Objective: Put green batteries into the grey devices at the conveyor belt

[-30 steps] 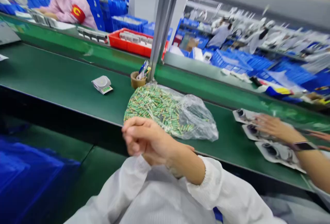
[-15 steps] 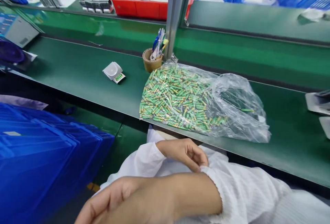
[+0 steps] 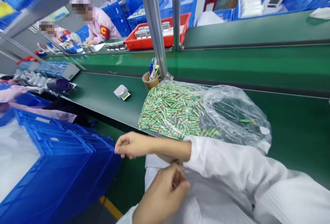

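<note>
Polythene bag of green AA batteries [image 3: 177, 112] lies flat on the green bench top [image 3: 291, 131], its filled end near the bench's front edge, with the batteries heaped loose inside. The clear upper part of the bag billows toward the right, and one loose battery [image 3: 246, 121] lies apart from the heap within it. The far corner of the bag is just beside a brown tape roll [image 3: 151, 80] holding pens and a metal upright post [image 3: 154, 21]. The person's right hand [image 3: 131, 145] is held out past the near edge of the bag, above the bench front, with fingers [image 3: 121, 146] curled loosely together and nothing visible in them. Contact with the bag cannot be confirmed. The left hand [image 3: 162, 191] is curled at the front of the white smock [image 3: 206, 203], below the right forearm. Its fingers are bunched, but whether they pinch the fabric cannot be determined. A small white packaged item [image 3: 121, 92] sits on the bench well to the left of the bag. Blue plastic crates [image 3: 59, 155] are stacked at lower left. A red tray [image 3: 154, 36] stands beyond the bench, and a co-worker in a pink smock [image 3: 101, 28] sits further along.
</note>
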